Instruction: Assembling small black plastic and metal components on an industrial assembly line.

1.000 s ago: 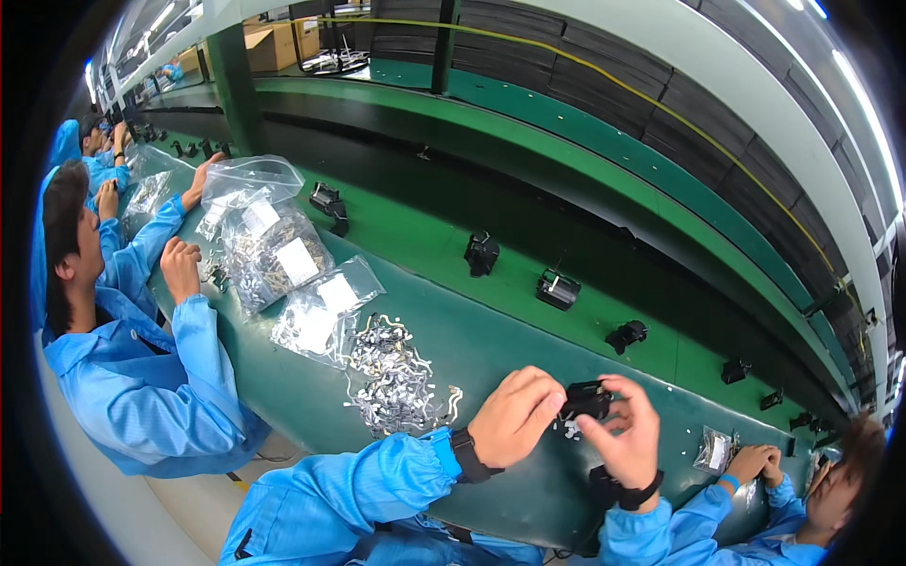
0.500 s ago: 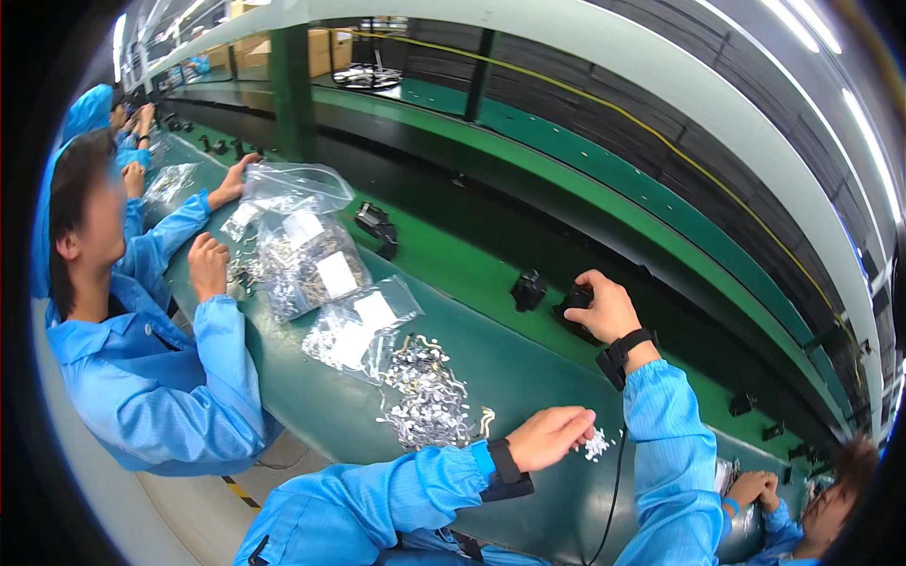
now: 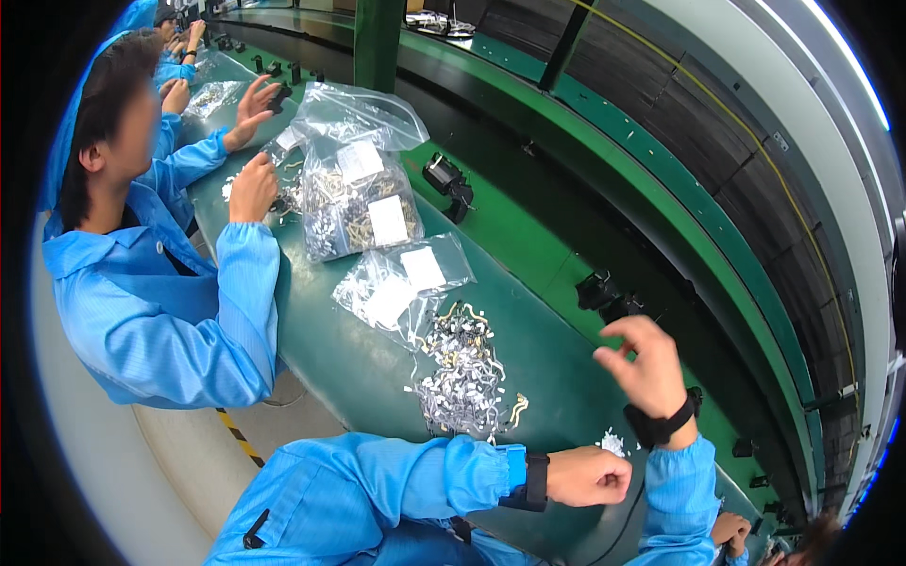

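My left hand [image 3: 587, 477] is curled over the near edge of the green table [image 3: 547, 415], its fingers folded in; whatever lies inside them is hidden. Just beyond it sits a small heap of white bits [image 3: 612, 441]. My right hand [image 3: 647, 366] hovers near the table's far side, thumb and forefinger apart, nothing between them. Past its fingertips, a black part [image 3: 623, 307] rests on the green strip of the line, beside another black part [image 3: 595, 290]. Left of my hands spreads a pile of short cables with white ends [image 3: 462, 382].
Behind the pile lie a flat clear bag [image 3: 406, 283] and a full zip bag of cables [image 3: 363, 203]. A co-worker in blue [image 3: 160, 264] sits at the left, hands raised over the table. Another black part [image 3: 447, 184] stands farther along; a dark cord [image 3: 623, 533] hangs near my right sleeve.
My right hand has let go of the black part and drawn back toward me. My left hand has moved off the white bits and curled in. The view has turned; the co-worker's far hand left the bag.
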`<state>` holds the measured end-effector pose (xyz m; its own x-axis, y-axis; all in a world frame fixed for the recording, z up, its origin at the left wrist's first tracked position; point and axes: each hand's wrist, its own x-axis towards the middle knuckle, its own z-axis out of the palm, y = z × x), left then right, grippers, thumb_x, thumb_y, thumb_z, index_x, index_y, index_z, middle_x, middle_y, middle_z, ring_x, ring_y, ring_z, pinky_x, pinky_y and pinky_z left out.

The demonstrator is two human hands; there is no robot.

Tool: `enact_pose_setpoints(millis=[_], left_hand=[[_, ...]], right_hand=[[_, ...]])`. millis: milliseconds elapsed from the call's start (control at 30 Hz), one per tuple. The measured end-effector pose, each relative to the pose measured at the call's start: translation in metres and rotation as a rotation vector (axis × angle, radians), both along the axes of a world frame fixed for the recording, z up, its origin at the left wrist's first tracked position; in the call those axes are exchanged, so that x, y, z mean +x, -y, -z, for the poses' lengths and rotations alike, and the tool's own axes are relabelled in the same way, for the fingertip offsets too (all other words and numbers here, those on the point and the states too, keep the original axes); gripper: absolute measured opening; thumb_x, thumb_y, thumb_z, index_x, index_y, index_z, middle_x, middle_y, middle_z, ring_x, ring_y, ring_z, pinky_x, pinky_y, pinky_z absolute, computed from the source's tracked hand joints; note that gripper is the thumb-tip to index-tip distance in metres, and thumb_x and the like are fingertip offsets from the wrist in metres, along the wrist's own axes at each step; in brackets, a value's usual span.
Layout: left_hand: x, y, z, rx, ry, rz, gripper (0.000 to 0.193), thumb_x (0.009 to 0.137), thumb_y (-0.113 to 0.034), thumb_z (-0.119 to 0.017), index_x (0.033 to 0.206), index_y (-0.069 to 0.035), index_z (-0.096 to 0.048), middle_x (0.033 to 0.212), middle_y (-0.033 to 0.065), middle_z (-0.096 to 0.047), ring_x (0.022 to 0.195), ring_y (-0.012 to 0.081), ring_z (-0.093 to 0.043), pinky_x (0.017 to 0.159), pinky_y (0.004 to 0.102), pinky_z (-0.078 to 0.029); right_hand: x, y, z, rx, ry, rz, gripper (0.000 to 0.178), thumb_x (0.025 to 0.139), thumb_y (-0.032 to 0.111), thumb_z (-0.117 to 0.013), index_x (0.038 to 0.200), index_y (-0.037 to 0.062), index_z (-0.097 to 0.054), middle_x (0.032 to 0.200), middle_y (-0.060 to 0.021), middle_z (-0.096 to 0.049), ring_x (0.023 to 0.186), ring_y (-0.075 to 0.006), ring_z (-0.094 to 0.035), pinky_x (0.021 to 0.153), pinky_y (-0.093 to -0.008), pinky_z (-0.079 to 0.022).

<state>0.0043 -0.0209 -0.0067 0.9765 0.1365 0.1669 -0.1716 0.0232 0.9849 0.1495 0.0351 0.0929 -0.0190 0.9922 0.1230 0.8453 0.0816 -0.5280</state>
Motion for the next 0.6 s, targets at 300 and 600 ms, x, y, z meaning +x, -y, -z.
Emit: enact_pose_setpoints(millis=[300,600], left_hand=[[-0.004,0.009,-0.004,0.161,-0.012,0.476,0.027,0.087,-0.024,-0.072,0.103,-0.003,-0.072,0.079,0.0069,-0.072,0.072,0.0187,-0.07,0.063,0.0352,-0.053],[-0.006,0.003,-0.003,0.164,-0.053,0.441,0.035,0.087,-0.026,-0.071,0.111,-0.002,-0.07,0.087,0.0069,-0.074,0.075,0.0185,-0.071,0.066,0.0351,-0.054]], right_hand=[[-0.045,0.028,0.07,-0.205,-0.109,-0.269,0.026,0.092,0.022,-0.075,0.111,0.0062,-0.071,0.102,-0.0117,-0.065,0.092,-0.0304,-0.068,0.079,-0.0394,-0.055],[-0.043,0.025,0.073,-0.356,-0.343,-0.265,0.02,0.09,0.017,-0.078,0.103,0.0046,-0.07,0.091,-0.0077,-0.068,0.081,-0.0194,-0.068,0.072,-0.034,-0.053]])
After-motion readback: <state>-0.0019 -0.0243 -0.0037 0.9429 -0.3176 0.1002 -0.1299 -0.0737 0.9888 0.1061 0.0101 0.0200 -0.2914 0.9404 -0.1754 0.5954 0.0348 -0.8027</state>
